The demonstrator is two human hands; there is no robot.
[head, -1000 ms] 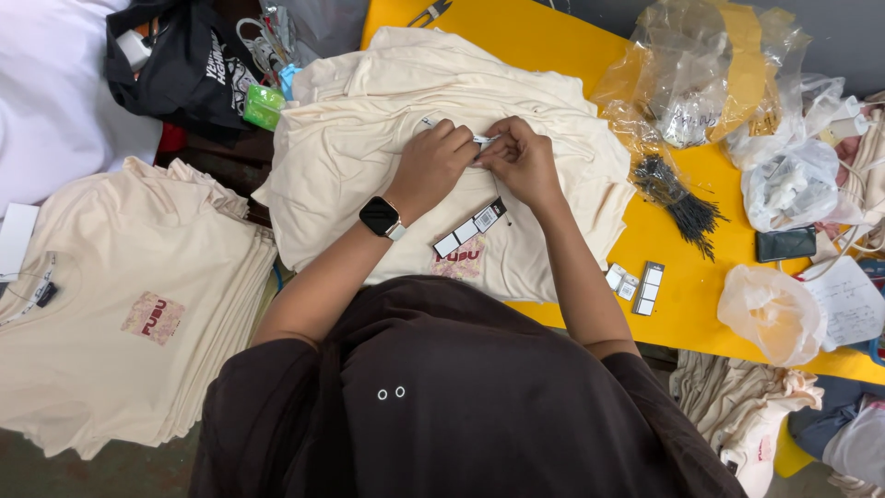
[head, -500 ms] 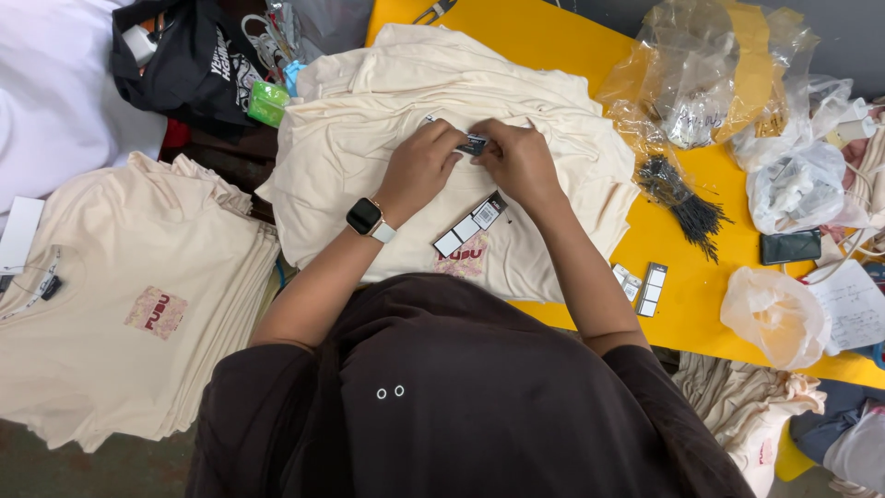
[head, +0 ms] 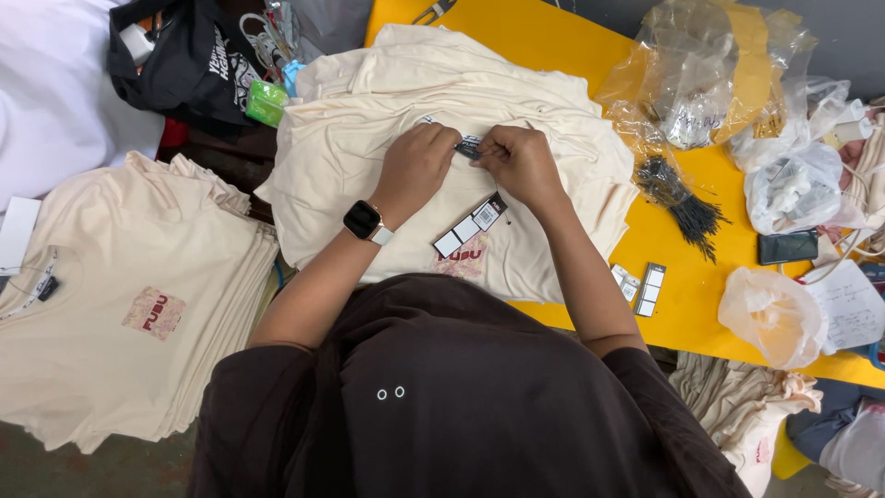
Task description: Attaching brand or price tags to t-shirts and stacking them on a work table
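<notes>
Dark brown shirt (head: 442, 406) fills our near view, forearms reaching out over the yellow table (head: 544, 41). Long black-and-white hang tag (head: 471, 224) lies flat on the cream printed T-shirt (head: 387, 120), just nearer than both hands. Our left hand (head: 415, 166), smartwatch (head: 366, 221) on the wrist, is curled tight, fingertips pinching one end of a small dark tag (head: 468, 146) at the shirt's neck. Our right hand (head: 521, 164) is closed too, pinching the other end; it probably also holds a thin fastener, too small to tell. Left: stack of cream folded T-shirts (head: 120, 314). Right: bundle of black plastic ties (head: 682, 198), spare white tags (head: 641, 284), clear plastic bags (head: 701, 83).
</notes>
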